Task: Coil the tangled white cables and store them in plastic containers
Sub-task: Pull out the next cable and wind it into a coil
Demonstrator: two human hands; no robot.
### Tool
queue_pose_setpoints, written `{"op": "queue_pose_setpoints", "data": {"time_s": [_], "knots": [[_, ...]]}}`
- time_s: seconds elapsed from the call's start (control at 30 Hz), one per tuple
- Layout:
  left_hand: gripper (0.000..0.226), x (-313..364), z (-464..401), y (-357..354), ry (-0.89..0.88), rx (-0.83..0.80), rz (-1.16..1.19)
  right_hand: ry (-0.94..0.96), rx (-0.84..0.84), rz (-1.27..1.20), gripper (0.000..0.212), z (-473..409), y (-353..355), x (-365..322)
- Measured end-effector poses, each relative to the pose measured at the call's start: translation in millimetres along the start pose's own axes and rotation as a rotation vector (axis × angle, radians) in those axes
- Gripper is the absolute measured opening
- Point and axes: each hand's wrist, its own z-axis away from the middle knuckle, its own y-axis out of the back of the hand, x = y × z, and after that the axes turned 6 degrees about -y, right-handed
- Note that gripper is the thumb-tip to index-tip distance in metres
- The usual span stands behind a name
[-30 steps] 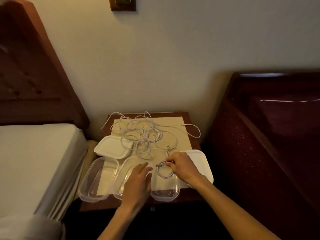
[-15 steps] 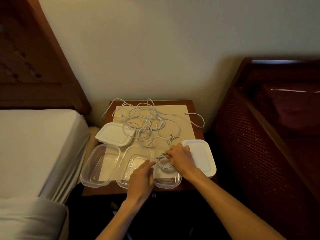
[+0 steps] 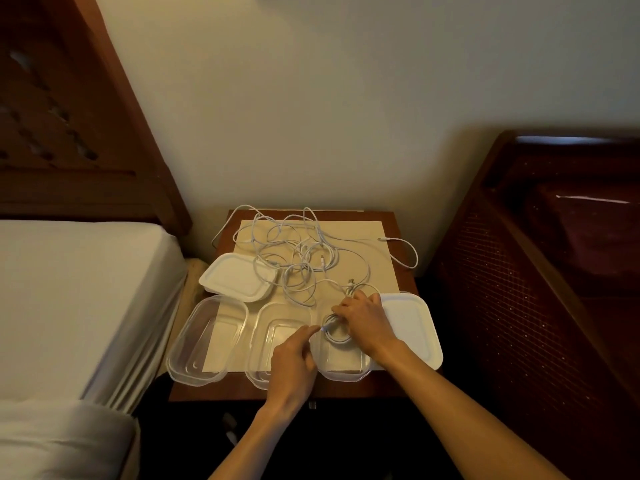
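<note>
A small coiled white cable [image 3: 335, 330] sits over the right-hand clear container [image 3: 343, 370], just right of the frame's center, with the right hand [image 3: 365, 322] pinching its loops between curled fingers. The left hand [image 3: 292, 362] hovers over the middle container [image 3: 263, 341], forefinger stretched to touch the coil's plug end. Above lie the tangled cables [image 3: 304, 258] on a beige mat [image 3: 374, 251], two white lids [image 3: 239, 278], a third container [image 3: 201, 344] lower left.

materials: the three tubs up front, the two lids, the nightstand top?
Tubs: clear glossy plastic, the surface beneath shows through. Lids: opaque white, matte, likely plastic. Nightstand top: reddish-brown wood look, slight sheen; solid or veneer unclear.
</note>
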Motion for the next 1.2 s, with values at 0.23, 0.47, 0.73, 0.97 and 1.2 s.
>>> {"op": "queue_pose_setpoints", "data": {"time_s": [0.23, 0.47, 0.73, 0.97, 1.2], "knots": [[0.032, -17, -10, -3, 0.011, 0.121, -0.13, -0.124, 0.407, -0.361, 0.023, -3, 10, -1], [0.039, -11, -78, 36, -0.154, 0.052, -0.512, -0.333, -0.025, -0.342, 0.024, -51, 31, -3], [0.033, -21, -120, 54, -0.188, -0.036, -0.486, -0.42, 0.052, -0.598, 0.022, -79, 43, 14], [0.032, -22, -142, 51, -0.191, -0.323, -0.588, -0.363, 0.326, -1.067, 0.021, -82, 75, 17], [0.017, -15, -157, 47, -0.158, -0.121, -0.57, -0.432, -0.063, -0.685, 0.04, -107, 64, 29]]}}
